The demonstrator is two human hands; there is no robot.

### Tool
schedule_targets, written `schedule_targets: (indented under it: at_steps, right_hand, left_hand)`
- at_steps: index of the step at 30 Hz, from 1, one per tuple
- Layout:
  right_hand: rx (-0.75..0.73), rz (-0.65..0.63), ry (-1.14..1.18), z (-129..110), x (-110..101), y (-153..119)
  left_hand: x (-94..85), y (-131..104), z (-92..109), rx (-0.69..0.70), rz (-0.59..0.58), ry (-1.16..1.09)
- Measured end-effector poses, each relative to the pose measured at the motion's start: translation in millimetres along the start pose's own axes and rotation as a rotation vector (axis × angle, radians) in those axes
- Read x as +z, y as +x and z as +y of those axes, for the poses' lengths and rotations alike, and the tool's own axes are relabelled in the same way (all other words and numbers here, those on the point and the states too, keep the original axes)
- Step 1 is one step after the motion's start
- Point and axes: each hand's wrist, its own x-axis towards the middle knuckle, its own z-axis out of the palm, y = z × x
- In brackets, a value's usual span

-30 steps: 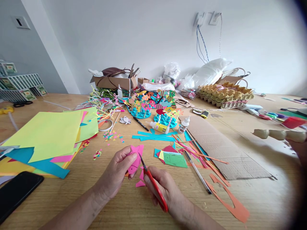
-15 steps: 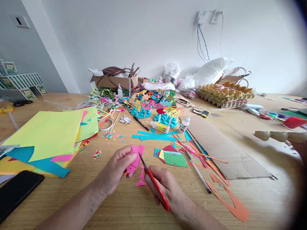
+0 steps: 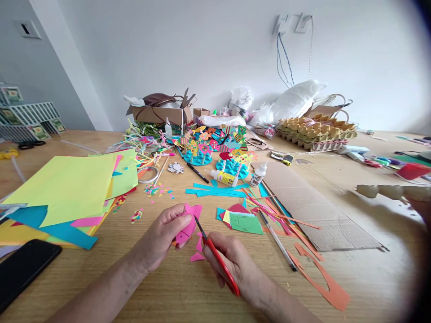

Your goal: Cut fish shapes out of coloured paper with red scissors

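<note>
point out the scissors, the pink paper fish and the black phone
Scissors (image 3: 221, 263): head view, on the red handle.
Pink paper fish (image 3: 187, 229): head view, on its body.
Black phone (image 3: 27, 272): head view, on its flat face.

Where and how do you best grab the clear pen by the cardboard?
Probably mid-barrel, pinched across its length from the left: the pen is slim and lies flat at a slant, with bare tabletop on that side and the orange offcut on its right.
</note>
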Motion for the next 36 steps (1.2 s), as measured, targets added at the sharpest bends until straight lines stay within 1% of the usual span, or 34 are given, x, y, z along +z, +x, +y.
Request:
schedule_targets:
  at_steps: [10, 14, 29, 36]
  right_hand:
    - [-0.014, -0.018, 0.042, 3.0, 0.7, -1.2]
    - [-0.025, -0.004, 0.008, 2.9, -0.4, -1.0]
    - [-0.08, -0.043, -0.015, -0.7, -3.0, -3.0]
    - [-0.027, -0.07, 0.04, -2.6, -2.8, -2.5]
  left_hand:
    - [-1.6, -0.6, -0.2, -0.008, -0.01, 0.006]
    - [-2.4, -0.2, -0.5, -0.01, -0.009, 0.006]
    - [-4.1, -0.5, 2.9, 0.002, -0.03, 0.037]
    - [-3.6, -1.6, 2.2, -0.01, -0.023, 0.029]
